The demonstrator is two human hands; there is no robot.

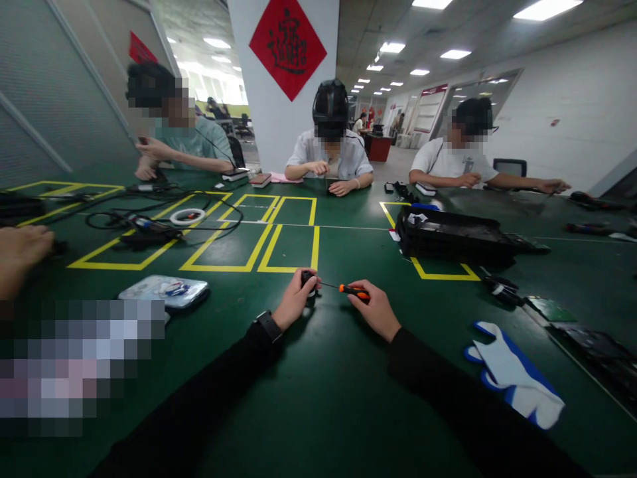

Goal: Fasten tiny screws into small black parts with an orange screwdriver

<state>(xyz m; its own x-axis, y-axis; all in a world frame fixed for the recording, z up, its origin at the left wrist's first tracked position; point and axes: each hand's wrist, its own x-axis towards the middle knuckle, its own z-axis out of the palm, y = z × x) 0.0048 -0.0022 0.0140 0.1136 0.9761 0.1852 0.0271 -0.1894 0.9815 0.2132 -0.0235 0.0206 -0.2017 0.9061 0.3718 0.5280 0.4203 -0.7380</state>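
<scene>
My left hand (293, 297) is closed round a small black part (309, 284), holding it just above or on the green table (323, 385); its exact kind cannot be made out. In my right hand (375, 309) is a screwdriver (354, 291) with an orange and black handle, gripped between thumb and fingers. The thin shaft points left and its tip reaches the black part. Whether the tip sits in a screw is too small to see.
A black open case (450, 232) stands at the right, with a white and blue glove (517, 378) nearer me. Left of my hands lies a clear-wrapped phone-like slab (166, 291). Black cables (149, 222) and a white ring (188, 217) lie farther back. Several people sit around the table.
</scene>
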